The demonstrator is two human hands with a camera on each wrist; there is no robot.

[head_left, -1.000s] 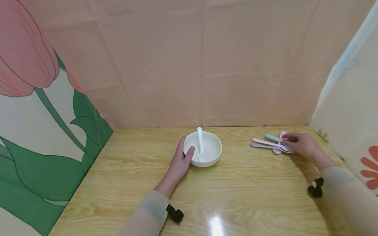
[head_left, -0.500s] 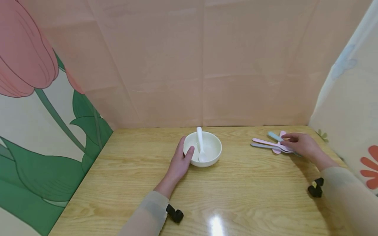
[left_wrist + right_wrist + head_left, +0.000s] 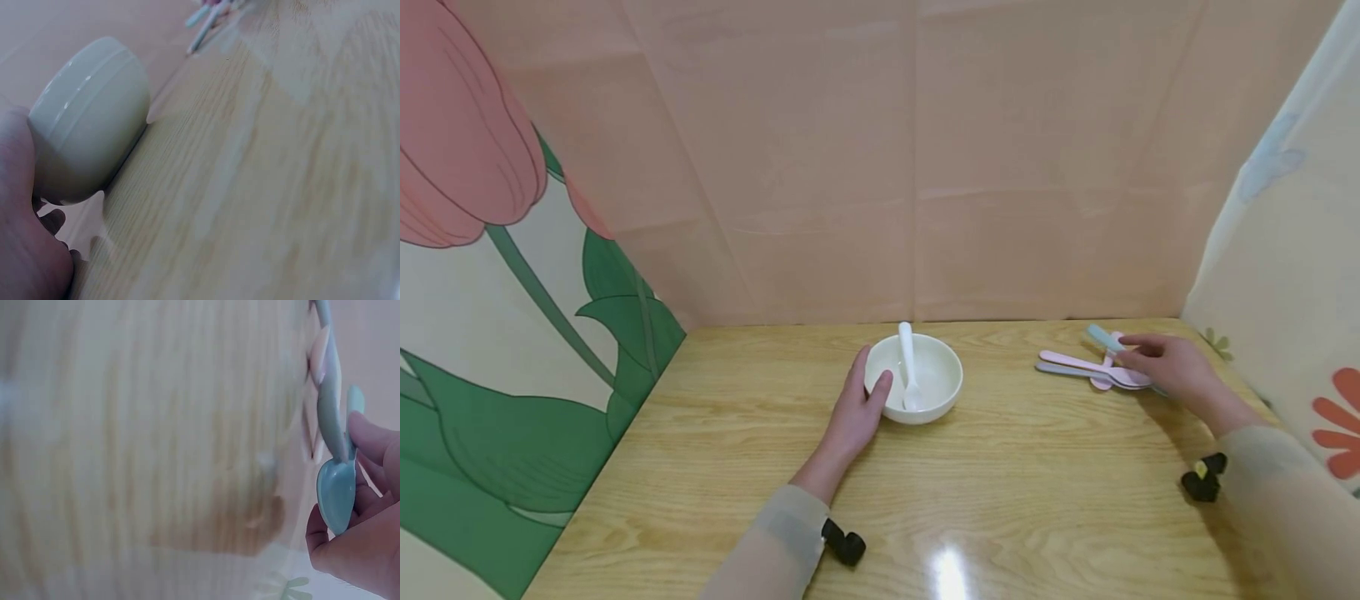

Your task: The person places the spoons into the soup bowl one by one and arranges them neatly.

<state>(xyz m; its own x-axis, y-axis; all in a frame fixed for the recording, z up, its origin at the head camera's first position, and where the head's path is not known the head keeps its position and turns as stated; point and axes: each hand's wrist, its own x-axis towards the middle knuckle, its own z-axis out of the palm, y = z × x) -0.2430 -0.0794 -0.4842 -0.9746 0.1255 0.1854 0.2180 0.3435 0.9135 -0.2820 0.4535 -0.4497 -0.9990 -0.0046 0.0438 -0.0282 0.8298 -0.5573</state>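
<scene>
A white bowl stands on the table with a white spoon leaning inside it, handle over the far rim. My left hand grips the bowl's left side, thumb at the near rim; the left wrist view shows the palm against its wall. At the far right, my right hand pinches a light blue spoon by its handle, bowl end toward the wrist. Beneath it lie a pink spoon, a grey-blue spoon and another pink spoon set crosswise. The fingers partly hide this pile.
The wooden table meets a plain pinkish backdrop behind the bowl. A flower-printed panel borders the left side and a pale printed panel the right, close to my right hand.
The light blue spoon has shifted right and up from the pile, its handle end rising with my right hand. My left hand and the bowl stay put.
</scene>
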